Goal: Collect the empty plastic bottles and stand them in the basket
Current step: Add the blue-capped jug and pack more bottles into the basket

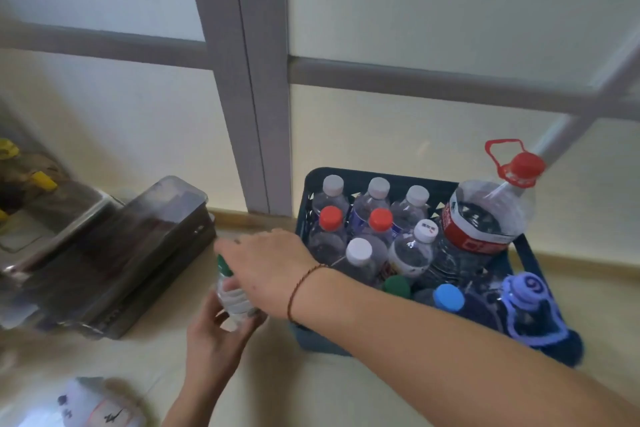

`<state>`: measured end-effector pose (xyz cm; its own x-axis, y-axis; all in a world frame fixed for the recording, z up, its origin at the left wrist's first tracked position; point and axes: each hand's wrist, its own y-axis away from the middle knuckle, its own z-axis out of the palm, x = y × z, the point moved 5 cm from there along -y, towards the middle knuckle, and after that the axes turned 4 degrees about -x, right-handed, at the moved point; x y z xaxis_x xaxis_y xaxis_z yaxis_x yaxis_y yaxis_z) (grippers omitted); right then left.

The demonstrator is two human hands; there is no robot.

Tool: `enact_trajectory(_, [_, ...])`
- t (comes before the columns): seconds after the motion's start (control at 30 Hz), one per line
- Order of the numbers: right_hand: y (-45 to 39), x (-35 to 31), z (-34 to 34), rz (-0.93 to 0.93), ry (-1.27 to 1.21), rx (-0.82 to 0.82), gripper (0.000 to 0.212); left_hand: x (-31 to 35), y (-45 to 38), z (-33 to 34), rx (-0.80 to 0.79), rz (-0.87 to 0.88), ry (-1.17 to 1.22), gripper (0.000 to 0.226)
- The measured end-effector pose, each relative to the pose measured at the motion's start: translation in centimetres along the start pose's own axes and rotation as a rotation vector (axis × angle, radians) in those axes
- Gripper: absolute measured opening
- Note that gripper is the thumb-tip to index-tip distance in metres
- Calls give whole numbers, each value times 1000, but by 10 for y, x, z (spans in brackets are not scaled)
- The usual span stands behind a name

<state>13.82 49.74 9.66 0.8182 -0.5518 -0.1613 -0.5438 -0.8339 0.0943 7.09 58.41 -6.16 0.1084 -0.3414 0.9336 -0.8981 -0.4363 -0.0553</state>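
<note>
Small clear bottle (232, 298) with green cap: held just left of the basket (313, 180), outside its wall, above the floor (311, 392). Long axis near upright, cap end tipped slightly up-left. Appears empty, though motion blur limits certainty.

Left hand (214, 333): comes from below, fingers (254, 317) curled round the lower body of the bottle, closed on it. This hand carries the weight.

Right hand (266, 260): reaches across from the right, over the basket's near-left corner, palm down on the bottle's shoulder and neck. Its fingers are loosely bent over the top; whether they actually clamp the bottle or only rest on it cannot be told, since the hand hides the contact. Braided cord on the wrist.

Key relation: the basket lies directly right of the bottle, so the move is a short lift and shift rightward over the wall, axis kept vertical. The left hand is nearer the bottle's base; the right is nearer the basket.

Basket contents: upright small bottles in rows, white and red caps, a large jug (485, 218) with red cap and handle at the far right, plus green-, blue- and purple-capped items at the near edge. Judgement: nearly full; free room looks scarce, likely near the front-left corner.

Left of the bottle: a dark box (138, 253), blurred. Frosted panel door (415, 28) behind.
</note>
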Motion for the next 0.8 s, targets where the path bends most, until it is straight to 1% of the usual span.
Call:
enact_trajectory(0.03, [5,0,-11,-27,-68,57,31,16,-1,-5,24,34,-6,67])
enact_trajectory(0.07, [11,1,-24,-52,-189,103,32,35,-3,-11,55,64,-2,63])
enact_trajectory(0.13, [28,5,-60,-107,-510,159,33,82,-9,-21,134,144,14,55])
enact_trajectory(0.17, [38,10,-81,-123,-614,199,34,110,-13,-24,164,210,1,50])
enact_trajectory(0.23, [62,23,-125,-150,-697,316,37,163,-19,-23,178,340,-41,52])
enact_trajectory(0.3, [87,41,-163,-168,-692,451,32,209,-24,-11,134,439,-56,60])
enact_trajectory(0.33, [98,52,-178,-156,-662,517,30,227,-25,-1,74,471,-35,64])
enact_trajectory(0.4, [121,77,-200,-93,-624,626,30,251,-28,25,-137,512,2,73])
enact_trajectory(0.43, [133,90,-207,-54,-616,663,31,255,-28,39,-257,512,-33,76])
enact_trajectory(0.47, [144,101,-210,-13,-605,689,31,254,-27,52,-364,493,-124,81])
enact_trajectory(0.5, [155,112,-210,34,-592,712,31,248,-25,65,-443,483,-273,86])
enact_trajectory(0.53, [164,121,-207,78,-581,724,33,241,-22,74,-477,496,-450,90])
enact_trajectory(0.57, [171,129,-203,113,-580,725,35,234,-18,82,-473,533,-609,91])
enact_trajectory(0.63, [179,142,-189,174,-594,703,38,223,-12,94,-425,646,-792,86])
enact_trajectory(0.7, [180,149,-171,232,-612,662,35,215,-9,104,-404,727,-864,82])
enact_trajectory(0.8, [179,151,-146,270,-626,594,35,201,-8,111,-495,753,-898,86])
